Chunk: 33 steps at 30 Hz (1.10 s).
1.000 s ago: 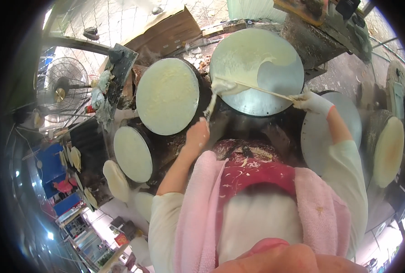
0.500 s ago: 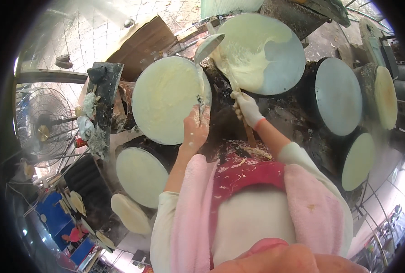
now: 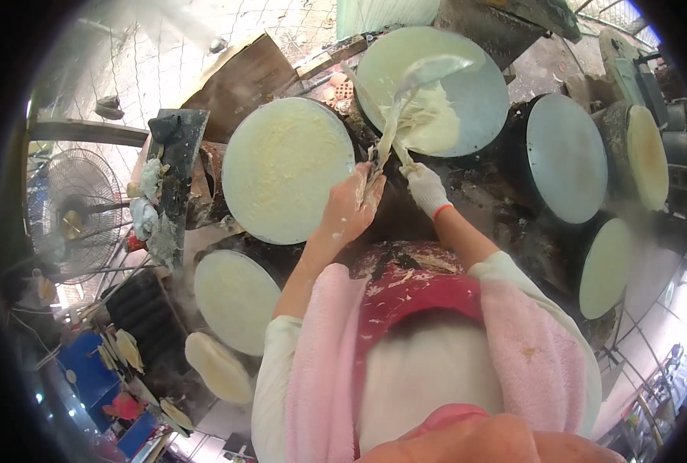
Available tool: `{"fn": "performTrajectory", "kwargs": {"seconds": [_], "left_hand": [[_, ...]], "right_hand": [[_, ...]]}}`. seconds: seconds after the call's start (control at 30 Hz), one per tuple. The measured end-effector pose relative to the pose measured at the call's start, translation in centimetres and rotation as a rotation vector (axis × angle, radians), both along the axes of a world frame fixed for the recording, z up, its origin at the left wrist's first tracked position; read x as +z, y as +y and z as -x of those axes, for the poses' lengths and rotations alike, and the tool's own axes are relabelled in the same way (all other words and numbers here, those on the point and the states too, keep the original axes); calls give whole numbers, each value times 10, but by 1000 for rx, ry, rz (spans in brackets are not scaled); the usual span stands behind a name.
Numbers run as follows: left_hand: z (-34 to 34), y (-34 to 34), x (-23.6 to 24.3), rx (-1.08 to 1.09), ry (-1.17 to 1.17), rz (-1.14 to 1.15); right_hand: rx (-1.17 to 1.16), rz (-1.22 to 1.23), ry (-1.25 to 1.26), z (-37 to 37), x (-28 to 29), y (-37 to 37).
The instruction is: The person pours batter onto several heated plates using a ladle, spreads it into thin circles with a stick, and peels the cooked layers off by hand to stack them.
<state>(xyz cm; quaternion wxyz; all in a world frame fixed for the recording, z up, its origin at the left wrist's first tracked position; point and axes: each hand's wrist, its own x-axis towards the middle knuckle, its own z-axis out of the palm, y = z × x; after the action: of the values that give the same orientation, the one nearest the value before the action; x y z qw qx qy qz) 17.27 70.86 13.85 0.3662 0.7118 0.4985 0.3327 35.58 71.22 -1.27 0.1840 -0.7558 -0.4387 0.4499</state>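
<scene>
My left hand (image 3: pixel 349 207), bare and smeared with batter, is closed round the handle of a ladle (image 3: pixel 436 69). The ladle's bowl, blurred by motion, is over the far round griddle (image 3: pixel 486 127). Pale wet batter (image 3: pixel 436 123) lies bunched on that griddle's near half. My right hand (image 3: pixel 427 190), in a white glove, grips a long wooden stick (image 3: pixel 373 116) that slants up and left along the griddle's edge. Left of it, a second round griddle (image 3: pixel 289 170) is covered by a thin, uneven pale sheet of batter.
More round griddles stand close by: a bare grey one (image 3: pixel 567 158) at right, and pale-topped ones (image 3: pixel 605 268) (image 3: pixel 238 302) nearer me. A cardboard box (image 3: pixel 243 89) is behind the left griddle. A fan (image 3: pixel 77 216) and a batter-crusted board (image 3: pixel 180 185) are at left.
My left hand has moved right, carrying the ladle from between the two griddles to above the far one. The batter there has drawn into a smaller heap, and the stick has shifted slightly.
</scene>
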Motion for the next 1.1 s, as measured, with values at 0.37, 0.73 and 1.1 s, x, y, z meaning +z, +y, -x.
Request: {"fn": "performTrajectory", "kwargs": {"seconds": [0.37, 0.73, 1.1], "left_hand": [[-83, 32, 67, -49, -56, -147], [-151, 29, 69, 52, -50, 64], [-171, 34, 52, 98, -134, 139]], "right_hand": [[50, -136, -9, -88, 4, -36], [51, -101, 153, -187, 0, -40], [93, -290, -42, -241, -2, 22]]}}
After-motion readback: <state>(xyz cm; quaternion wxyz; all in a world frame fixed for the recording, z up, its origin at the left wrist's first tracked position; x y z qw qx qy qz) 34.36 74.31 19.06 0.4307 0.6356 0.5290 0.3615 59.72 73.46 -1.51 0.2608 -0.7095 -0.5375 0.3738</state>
